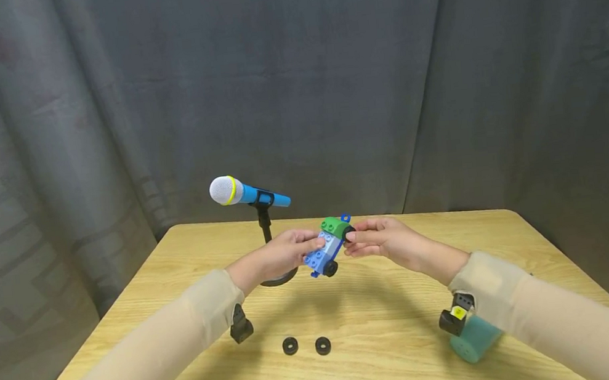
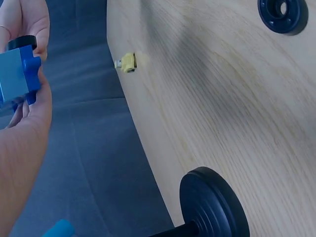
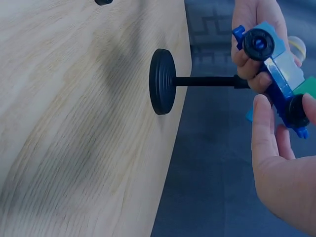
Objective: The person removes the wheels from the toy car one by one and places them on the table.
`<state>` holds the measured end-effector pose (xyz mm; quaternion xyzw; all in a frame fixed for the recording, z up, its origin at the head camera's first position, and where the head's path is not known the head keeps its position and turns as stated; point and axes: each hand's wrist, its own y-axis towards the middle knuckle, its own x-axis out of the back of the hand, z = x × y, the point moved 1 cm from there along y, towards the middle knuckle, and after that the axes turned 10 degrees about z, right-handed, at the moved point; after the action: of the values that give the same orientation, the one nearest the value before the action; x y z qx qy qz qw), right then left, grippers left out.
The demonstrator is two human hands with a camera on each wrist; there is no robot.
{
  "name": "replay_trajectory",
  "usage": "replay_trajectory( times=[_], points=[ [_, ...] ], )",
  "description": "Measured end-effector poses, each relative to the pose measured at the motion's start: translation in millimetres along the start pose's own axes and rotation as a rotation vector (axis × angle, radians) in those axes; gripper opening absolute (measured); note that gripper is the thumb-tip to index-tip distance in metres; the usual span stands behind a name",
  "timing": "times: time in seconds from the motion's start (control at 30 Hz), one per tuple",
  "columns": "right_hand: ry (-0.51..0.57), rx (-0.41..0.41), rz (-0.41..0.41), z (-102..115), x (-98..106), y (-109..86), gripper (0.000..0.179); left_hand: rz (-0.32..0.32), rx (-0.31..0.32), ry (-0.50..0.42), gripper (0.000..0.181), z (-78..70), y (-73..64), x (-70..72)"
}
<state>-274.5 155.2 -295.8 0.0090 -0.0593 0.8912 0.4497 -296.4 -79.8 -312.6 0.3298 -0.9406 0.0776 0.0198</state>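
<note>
Above the table, my left hand (image 1: pixel 286 254) grips a toy car (image 1: pixel 320 258) built of blue and light blue studded blocks with a green block (image 1: pixel 333 225) at its far end. The car is tilted, its side with two black wheels facing right. My right hand (image 1: pixel 393 242) pinches the wheel beside the green block, thumb pressed on its face in the right wrist view. The other wheel (image 3: pixel 258 45) on that side sits by the blue end. On the table below lie two loose black tyres (image 1: pixel 290 346), side by side. The car's far side is hidden.
Behind my left hand stands a blue toy microphone (image 1: pixel 249 194) on a black stand with a round base (image 2: pixel 212 202). A teal cylinder (image 1: pixel 471 346) lies under my right forearm. In the left wrist view, a small yellow object (image 2: pixel 128 62) sits near the table edge.
</note>
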Motion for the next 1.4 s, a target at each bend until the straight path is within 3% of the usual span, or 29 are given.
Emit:
replay_trajectory(
  times=[0.27, 0.47, 0.63, 0.77, 0.97, 1.17, 1.4],
  points=[
    [-0.032, 0.018, -0.035, -6.1, -5.7, -0.9, 0.019, -0.022, 0.026, 0.02, 0.043, 2.2, -1.3, 0.2],
    [-0.05, 0.0, -0.075, -7.5, -11.1, -2.9, 0.023, -0.037, 0.039, 0.188, 0.043, 0.0, -1.6, -4.1],
    [-0.051, -0.01, -0.036, -10.8, -17.7, -3.4, 0.028, -0.023, 0.012, 0.248, 0.037, -0.2, -0.6, -10.2],
    [-0.079, -0.009, -0.016, -13.6, -21.5, -3.3, 0.037, -0.069, 0.028, 0.32, 0.037, 1.0, 0.4, -13.8],
    [-0.161, 0.0, -0.117, -13.2, -25.6, -2.6, 0.035, -0.142, 0.038, 0.451, 0.032, 1.8, 2.9, -16.0],
    [-0.278, 0.018, -0.196, -9.7, -30.8, -4.2, 0.029, -0.124, 0.02, 0.477, 0.032, 4.3, 5.2, -16.8],
    [-0.378, 0.035, -0.229, -8.5, -36.1, -6.0, 0.029, -0.125, 0.041, 0.536, 0.034, 6.6, 5.2, -18.9]
  ],
)
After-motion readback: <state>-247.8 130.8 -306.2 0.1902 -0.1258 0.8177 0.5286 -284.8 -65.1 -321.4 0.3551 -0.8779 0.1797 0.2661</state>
